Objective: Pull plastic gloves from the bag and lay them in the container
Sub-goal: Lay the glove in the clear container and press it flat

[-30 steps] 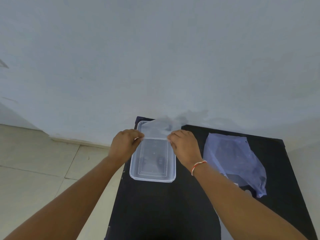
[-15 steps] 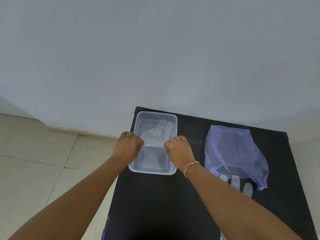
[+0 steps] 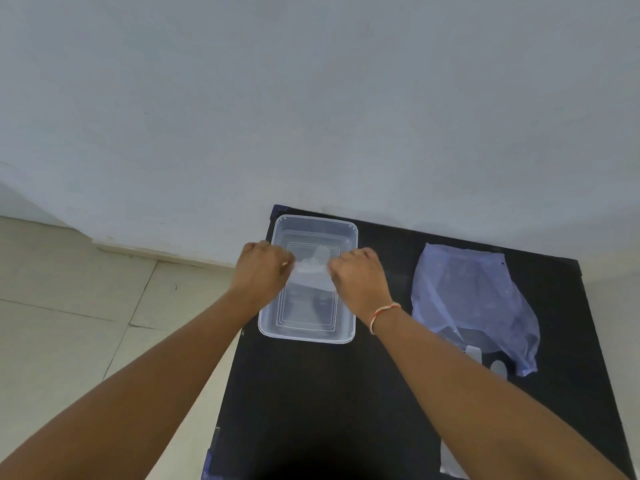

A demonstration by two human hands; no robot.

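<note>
A clear rectangular plastic container (image 3: 304, 336) sits on the left part of a black table (image 3: 329, 393). Over its middle, a thin see-through plastic glove (image 3: 313, 268) is stretched between my two hands. My left hand (image 3: 263, 268) pinches the glove's left edge at the container's left rim. My right hand (image 3: 360, 275), with a red-and-white thread at the wrist, pinches the right edge. The bluish plastic bag (image 3: 474, 303) lies to the right, and the fingertips of more gloves (image 3: 485, 358) poke out of its near end.
The table stands against a pale wall (image 3: 311, 98). Tiled floor (image 3: 69, 323) lies past the table's left edge. A pale scrap of plastic (image 3: 450, 462) lies near the table's front, by my right forearm.
Both hands have brought the glove down from above the container's far rim to its inside. The glove now hangs lower and looks more folded.
</note>
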